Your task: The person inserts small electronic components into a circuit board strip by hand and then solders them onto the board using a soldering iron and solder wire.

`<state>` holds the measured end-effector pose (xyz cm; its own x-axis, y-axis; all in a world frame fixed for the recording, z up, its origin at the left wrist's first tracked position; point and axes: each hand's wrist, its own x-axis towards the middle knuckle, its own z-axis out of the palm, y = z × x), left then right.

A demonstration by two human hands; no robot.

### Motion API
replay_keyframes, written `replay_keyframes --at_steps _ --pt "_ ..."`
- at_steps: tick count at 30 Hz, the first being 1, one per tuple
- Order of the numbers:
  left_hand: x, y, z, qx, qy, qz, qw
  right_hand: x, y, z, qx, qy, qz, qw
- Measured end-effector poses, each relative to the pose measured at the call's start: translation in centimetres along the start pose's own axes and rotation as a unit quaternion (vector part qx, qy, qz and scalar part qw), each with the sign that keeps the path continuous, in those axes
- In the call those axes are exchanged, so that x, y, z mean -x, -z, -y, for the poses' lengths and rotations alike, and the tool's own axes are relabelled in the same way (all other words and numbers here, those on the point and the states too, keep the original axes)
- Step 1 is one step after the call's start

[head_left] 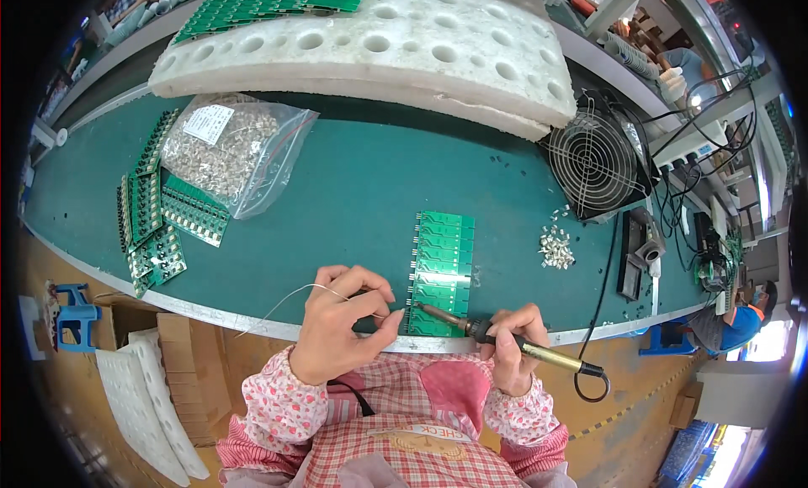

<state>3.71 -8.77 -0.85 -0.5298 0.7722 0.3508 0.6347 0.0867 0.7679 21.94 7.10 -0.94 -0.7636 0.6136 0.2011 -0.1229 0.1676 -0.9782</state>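
Observation:
A green circuit board panel (443, 251) lies on the green mat near the front edge, pins along its left side. My right hand (515, 345) is closed round a soldering iron (539, 352), its tip down at the lower left part of the panel. From the left, my left hand (349, 318) pinches a thin solder wire (284, 299), which loops back over the hand and trails down to the left. The pinching fingertips are beside the panel's lower left edge, close to the iron's tip. The wire's working end is too small to make out.
A clear bag of small parts (220, 147) lies back left, beside stacked populated boards (151, 219). White foam (362, 71) bearing green boards spans the back. To the right are a loose pile of small white parts (556, 247), a fan (592, 161) and an iron stand (640, 251).

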Motion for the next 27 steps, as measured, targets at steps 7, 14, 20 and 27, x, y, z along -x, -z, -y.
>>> replay_keyframes --at_steps 7,14,20,27 --pt "0.17 -0.06 -0.08 0.007 0.008 -0.023 1.0 0.33 -0.24 -0.1 -0.04 -0.017 -0.036 0.998" --pt "-0.22 -0.25 -0.08 -0.01 -0.013 -0.018 1.0 0.06 -0.13 -0.04 -0.016 -0.024 -0.011 1.0" --pt "-0.08 -0.3 0.01 -0.017 -0.009 -0.013 1.0 0.08 -0.08 -0.07 -0.002 -0.018 -0.007 1.0" --pt "-0.27 -0.32 -0.11 -0.024 -0.023 -0.021 0.999 -0.03 -0.11 0.25 -0.005 -0.02 -0.002 1.0"
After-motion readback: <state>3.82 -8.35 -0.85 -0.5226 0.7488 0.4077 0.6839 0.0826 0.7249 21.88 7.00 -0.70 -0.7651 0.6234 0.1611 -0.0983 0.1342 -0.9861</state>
